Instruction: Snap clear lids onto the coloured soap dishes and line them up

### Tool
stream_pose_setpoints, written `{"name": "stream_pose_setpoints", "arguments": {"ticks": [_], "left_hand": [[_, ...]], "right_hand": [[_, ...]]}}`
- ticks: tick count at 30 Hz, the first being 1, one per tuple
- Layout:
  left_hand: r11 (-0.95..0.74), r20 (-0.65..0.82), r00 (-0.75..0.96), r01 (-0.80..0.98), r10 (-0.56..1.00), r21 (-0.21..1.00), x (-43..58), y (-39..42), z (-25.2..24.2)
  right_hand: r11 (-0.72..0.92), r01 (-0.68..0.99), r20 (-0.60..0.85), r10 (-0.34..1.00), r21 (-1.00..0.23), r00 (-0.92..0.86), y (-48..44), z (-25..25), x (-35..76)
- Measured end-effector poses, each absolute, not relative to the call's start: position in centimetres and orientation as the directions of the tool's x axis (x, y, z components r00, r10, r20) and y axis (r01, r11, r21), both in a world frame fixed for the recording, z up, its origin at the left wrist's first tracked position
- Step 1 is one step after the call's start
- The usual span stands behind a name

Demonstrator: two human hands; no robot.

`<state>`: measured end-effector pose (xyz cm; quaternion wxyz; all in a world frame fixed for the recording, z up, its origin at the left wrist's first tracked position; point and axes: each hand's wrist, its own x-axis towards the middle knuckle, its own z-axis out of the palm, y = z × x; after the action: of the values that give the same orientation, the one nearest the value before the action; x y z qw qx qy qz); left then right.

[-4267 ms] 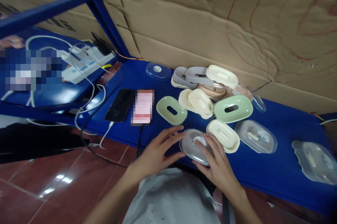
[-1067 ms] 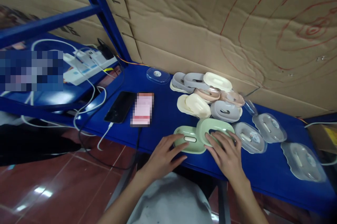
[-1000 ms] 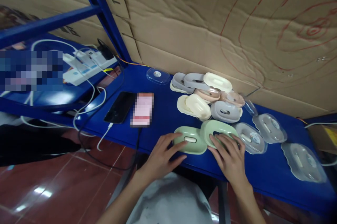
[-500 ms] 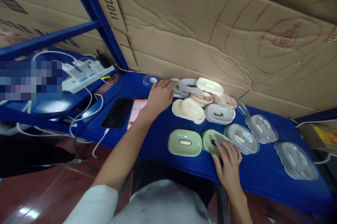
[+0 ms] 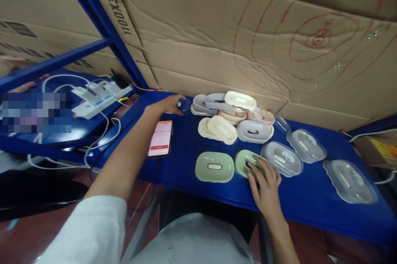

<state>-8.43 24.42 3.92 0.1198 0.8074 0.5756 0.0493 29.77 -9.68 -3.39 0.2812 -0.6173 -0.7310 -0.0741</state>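
Note:
At the far left of the dish pile, my left hand (image 5: 172, 105) has its thumb and fingers around the edge of a clear plastic lid (image 5: 185, 106) bearing a round sticker. My right hand (image 5: 265, 180) grips the near right side of a green soap dish (image 5: 243, 157), fingertips inside and thumb at its front rim; the palm hides part of it. Left of that lies another green soap dish (image 5: 214, 176) with a pale bar in its middle slot. Behind them are piled grey dishes (image 5: 253, 132), cream dishes (image 5: 240, 99) and pinkish dishes (image 5: 232, 115).
Grey dishes under clear lids (image 5: 282, 159) sit on the right of the blue table (image 5: 180, 173). A phone with a lit timer screen (image 5: 160, 138) lies on the left. A power strip with white cables (image 5: 102, 98) is farther left. Cardboard (image 5: 198, 49) walls the back.
My left hand has moved left from the grey dishes to the clear lid. My right hand stays on the green dish. The view has shifted slightly.

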Motion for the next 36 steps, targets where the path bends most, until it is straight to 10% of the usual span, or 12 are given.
{"name": "stream_pose_setpoints", "arguments": {"ticks": [5, 11, 23, 36], "left_hand": [[-0.289, -0.012, 0.304, 0.916, 0.952, 0.277, -9.2, 21.4, 5.5], [-0.51, 0.366, 0.379, 0.767, 0.85, 0.389, -4.8, 5.9, 8.0], [-0.654, 0.265, 0.598, 0.708, 0.756, 0.266, 1.7, -3.1, 0.8], [-0.681, 0.35, 0.585, 0.607, 0.732, 0.41, 0.4, -3.4, -2.3]], "right_hand": [[0.191, 0.951, 0.479, 0.876, -0.245, -0.052, -9.7, -3.5, 29.7], [0.166, 0.925, 0.446, 0.895, -0.342, 0.004, -8.2, -3.9, 30.1], [0.487, 0.835, 0.34, 0.854, -0.255, -0.394, -9.1, -1.9, 26.0], [0.481, 0.834, 0.36, 0.854, -0.271, -0.376, -8.5, -2.0, 25.4]]}}
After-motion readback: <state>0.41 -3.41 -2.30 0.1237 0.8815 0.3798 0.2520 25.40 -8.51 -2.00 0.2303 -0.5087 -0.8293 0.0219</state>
